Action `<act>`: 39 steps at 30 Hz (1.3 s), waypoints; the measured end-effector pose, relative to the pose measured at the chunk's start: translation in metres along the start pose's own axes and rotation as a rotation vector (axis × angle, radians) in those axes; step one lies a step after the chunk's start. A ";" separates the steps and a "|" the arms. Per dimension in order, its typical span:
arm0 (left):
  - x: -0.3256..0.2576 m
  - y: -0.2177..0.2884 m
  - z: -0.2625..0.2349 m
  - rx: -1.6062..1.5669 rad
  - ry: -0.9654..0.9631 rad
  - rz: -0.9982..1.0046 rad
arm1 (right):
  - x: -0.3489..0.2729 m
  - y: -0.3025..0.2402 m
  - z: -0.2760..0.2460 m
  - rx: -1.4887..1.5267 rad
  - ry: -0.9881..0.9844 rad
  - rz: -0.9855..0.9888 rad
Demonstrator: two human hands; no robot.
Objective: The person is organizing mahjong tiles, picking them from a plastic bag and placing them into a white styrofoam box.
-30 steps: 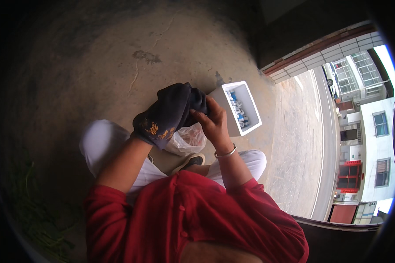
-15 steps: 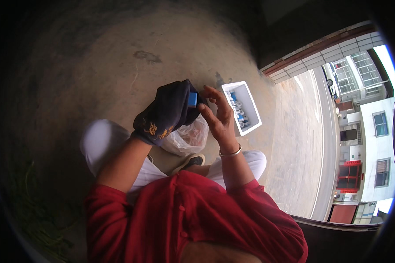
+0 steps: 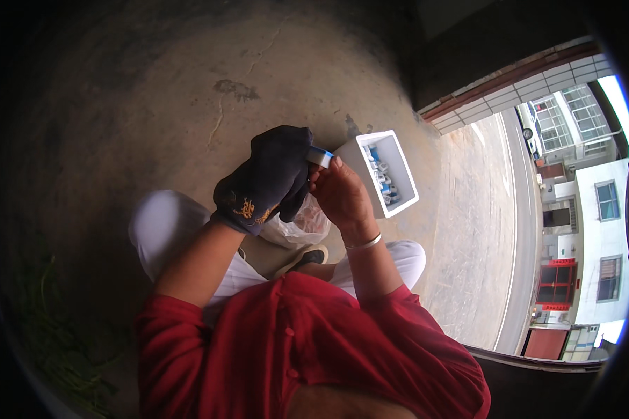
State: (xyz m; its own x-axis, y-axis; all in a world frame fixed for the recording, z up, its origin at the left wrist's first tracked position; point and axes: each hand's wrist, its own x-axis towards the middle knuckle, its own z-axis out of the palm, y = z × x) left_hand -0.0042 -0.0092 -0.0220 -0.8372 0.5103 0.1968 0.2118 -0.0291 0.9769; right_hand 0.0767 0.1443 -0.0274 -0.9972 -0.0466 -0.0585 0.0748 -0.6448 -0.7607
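My left hand (image 3: 269, 178) wears a dark glove with orange stitching at the cuff and is closed around a small blue and white object (image 3: 320, 157). My right hand (image 3: 340, 195) is bare, has a silver bangle on the wrist, and its fingertips pinch the same object from the right. Both hands are held together above my knees. Just below them a clear plastic bag (image 3: 297, 227) rests between my legs. A white foam box (image 3: 388, 171) holding several small blue and white items stands on the ground right of my hands.
I sit on a bare concrete floor (image 3: 154, 105) in white trousers and a red shirt, one dark shoe (image 3: 307, 257) showing. Green stems lie at the lower left (image 3: 56, 342). A low wall edge at right drops to a street with buildings (image 3: 573, 209).
My hands rose slightly and turned; the blue and white object, hidden at first, now shows between my gloved left fingers and my right fingertips.
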 end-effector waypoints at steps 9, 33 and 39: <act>-0.002 -0.011 0.001 0.683 0.119 0.690 | -0.003 0.002 0.010 -0.162 0.154 -0.060; -0.006 -0.018 0.020 -0.442 -0.093 -0.093 | -0.001 0.021 0.003 0.027 0.159 -0.010; 0.003 -0.033 0.016 -0.187 -0.183 -0.010 | -0.001 0.027 -0.010 -0.004 0.225 0.051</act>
State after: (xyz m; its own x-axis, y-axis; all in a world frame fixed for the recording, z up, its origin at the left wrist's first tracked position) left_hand -0.0056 0.0070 -0.0551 -0.7303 0.6575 0.1854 0.0932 -0.1730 0.9805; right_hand 0.0800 0.1349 -0.0543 -0.9667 0.0924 -0.2388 0.1253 -0.6429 -0.7557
